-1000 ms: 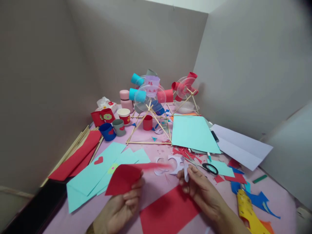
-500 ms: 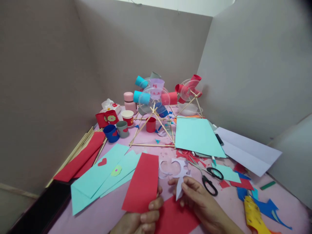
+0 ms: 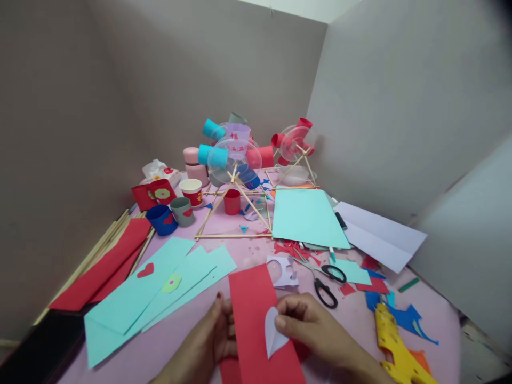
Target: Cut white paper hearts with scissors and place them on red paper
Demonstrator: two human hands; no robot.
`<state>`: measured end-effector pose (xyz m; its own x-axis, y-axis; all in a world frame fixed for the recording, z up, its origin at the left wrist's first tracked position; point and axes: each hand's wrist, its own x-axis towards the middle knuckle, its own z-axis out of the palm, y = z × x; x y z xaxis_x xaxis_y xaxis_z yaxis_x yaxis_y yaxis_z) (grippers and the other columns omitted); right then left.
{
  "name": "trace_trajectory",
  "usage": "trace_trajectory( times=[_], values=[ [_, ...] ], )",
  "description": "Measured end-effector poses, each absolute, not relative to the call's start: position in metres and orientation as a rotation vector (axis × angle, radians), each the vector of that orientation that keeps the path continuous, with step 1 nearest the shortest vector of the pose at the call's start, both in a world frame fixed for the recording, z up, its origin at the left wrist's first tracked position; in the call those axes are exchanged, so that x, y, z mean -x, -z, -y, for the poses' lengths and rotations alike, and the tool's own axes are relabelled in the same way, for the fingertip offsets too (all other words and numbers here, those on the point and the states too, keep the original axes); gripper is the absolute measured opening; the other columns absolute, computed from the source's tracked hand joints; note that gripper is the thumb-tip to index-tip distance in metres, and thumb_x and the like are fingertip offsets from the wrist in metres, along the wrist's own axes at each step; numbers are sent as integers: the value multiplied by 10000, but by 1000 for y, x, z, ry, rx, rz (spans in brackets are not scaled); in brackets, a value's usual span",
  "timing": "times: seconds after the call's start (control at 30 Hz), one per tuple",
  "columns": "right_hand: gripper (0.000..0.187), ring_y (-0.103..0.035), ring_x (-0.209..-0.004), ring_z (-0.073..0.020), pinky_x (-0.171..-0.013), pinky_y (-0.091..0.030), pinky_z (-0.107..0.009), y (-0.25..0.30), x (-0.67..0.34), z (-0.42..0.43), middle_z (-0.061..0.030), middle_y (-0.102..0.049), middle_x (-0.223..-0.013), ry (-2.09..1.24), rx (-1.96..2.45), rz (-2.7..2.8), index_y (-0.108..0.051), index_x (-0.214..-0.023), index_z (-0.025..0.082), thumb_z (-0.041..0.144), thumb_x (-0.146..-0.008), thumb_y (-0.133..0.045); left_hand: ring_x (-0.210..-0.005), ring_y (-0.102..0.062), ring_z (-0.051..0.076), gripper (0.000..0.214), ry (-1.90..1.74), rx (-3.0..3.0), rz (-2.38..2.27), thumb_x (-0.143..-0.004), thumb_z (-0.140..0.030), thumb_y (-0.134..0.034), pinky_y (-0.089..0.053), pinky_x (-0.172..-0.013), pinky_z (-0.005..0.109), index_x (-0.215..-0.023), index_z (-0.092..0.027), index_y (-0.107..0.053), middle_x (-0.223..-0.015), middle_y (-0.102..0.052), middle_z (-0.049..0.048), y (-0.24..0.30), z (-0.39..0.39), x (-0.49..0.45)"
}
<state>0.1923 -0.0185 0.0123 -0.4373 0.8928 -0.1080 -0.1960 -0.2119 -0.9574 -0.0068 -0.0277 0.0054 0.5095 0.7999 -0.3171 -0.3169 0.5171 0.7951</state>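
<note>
A long red paper strip (image 3: 256, 314) lies flat on the pink table (image 3: 192, 341) in front of me. My left hand (image 3: 208, 341) presses its left edge with the fingers together and stretched flat. My right hand (image 3: 316, 328) pinches a small pale lavender cut-out (image 3: 273, 330) and holds it down on the strip's middle. Black-handled scissors (image 3: 324, 282) lie just beyond my right hand.
Light blue sheets (image 3: 156, 288) and red sheets (image 3: 104, 266) lie at the left. A lavender scrap (image 3: 282, 269) sits past the strip. Stick-and-cup wheel models (image 3: 236, 160), paper cups (image 3: 172, 210), a large blue sheet (image 3: 306, 216), white paper (image 3: 376, 234) and a yellow tool (image 3: 396, 346) surround the work area.
The red strip went from held up in my left hand to lying flat on the table. My right hand brought the pale cut-out down onto it.
</note>
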Motion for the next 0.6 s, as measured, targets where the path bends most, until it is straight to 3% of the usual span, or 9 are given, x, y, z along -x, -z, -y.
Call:
trace_trajectory(
  times=[0.1, 0.23, 0.47, 0.6],
  values=[
    [269, -435, -572, -101, -550, -324, -219, -15, -196, 20, 14, -522, -620, -1708, 961, 1439, -626, -707, 116, 379, -760, -642, -497, -526, 117, 288, -833, -835, -919, -722, -436, -637, -384, -485, 218, -710, -149, -661, -587, -635, -7, -30, 17, 1],
    [264, -398, -546, -93, -523, -298, -213, -13, -200, 16, 37, -470, -586, -1548, 1049, 1438, -598, -661, 125, 364, -771, -623, -384, -394, 71, 315, -934, -822, -1101, -668, -378, -692, -313, -415, 188, -489, -152, -563, -402, -502, -60, -26, 19, 0],
    [269, -422, -518, -85, -508, -340, -192, -7, -215, 3, 48, -496, -579, -1321, 1108, 1044, -583, -665, 155, 397, -710, -690, -408, -465, 69, 230, -1096, -690, -1214, -613, -251, -752, -387, -402, 147, -496, -153, -580, -422, -570, -53, -22, 12, 10],
    [311, -412, -413, -57, -414, -324, -167, -5, -214, 4, 59, -506, -563, -1352, 1104, 964, -564, -722, 170, 454, -690, -687, -480, -562, 88, 201, -1100, -479, -1192, -561, -228, -792, -468, -447, 153, -605, -162, -608, -518, -626, -52, -22, 26, 4]
  ],
)
